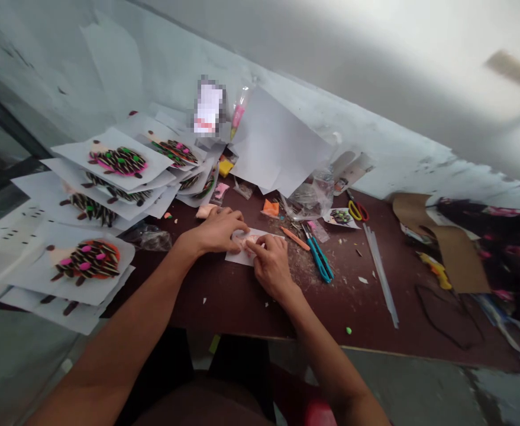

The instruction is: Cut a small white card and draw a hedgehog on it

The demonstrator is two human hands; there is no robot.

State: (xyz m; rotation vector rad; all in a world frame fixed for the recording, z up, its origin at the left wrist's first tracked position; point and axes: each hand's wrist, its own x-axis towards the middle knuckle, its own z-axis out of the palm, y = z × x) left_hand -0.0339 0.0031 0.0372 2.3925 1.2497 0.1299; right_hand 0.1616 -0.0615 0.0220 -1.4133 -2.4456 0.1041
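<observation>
Paper slip with a pink piece (247, 247) is held on the maroon surface (242, 310), pinched under the fingers (257, 247) of the left hand (217, 231) and right hand (272, 266), set close together.

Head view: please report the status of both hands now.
Left hand and right hand on white paper, pink piece on it. Blue scissors to the right.

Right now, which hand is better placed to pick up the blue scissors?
Probably the right hand. It is on the white paper, on the side nearer the blue scissors. The left hand is farther away, at the other side of the paper, and the right hand lies between it and the scissors.
</observation>
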